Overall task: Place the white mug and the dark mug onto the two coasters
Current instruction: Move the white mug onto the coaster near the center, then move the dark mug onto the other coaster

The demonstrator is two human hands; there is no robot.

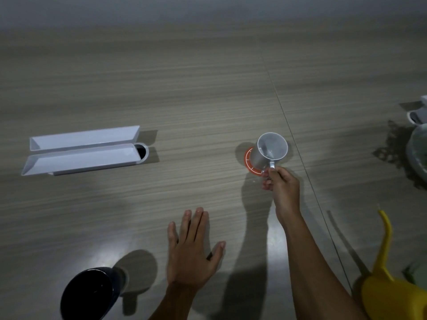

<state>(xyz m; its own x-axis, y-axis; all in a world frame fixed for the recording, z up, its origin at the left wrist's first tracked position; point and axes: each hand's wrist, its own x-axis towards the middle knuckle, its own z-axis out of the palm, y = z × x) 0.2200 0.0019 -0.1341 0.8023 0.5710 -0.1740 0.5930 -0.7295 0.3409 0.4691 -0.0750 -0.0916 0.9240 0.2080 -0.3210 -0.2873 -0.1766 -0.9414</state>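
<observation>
Two fingers [268,173] of the right hand [282,185] pinching the handle of the white mug [270,153], closed tight round it, thumb on top; mug sitting on or just above the orange coaster [250,163], contact not clear from here, body leaning slightly away from the fingertips and covering most of the disc, only the near-left arc showing beyond the base.

Left hand [191,252] lying flat on the wooden table [184,100], fingers spread wide and gripping nothing; dark mug [89,294] standing just off the little-finger side, near but apart, not yet lifted; second coaster nowhere to be found in view.

Farther out, past the left fingertips, white trays [80,150] lying side by side; off the right forearm, a yellow watering can [390,289].

Risks, judging from here: letting go with the mug off-centre, leaving the base overhanging the coaster edge; a thin pinch on the handle allowing the mug to swing and tip; dragging the light coaster sideways while settling.
</observation>
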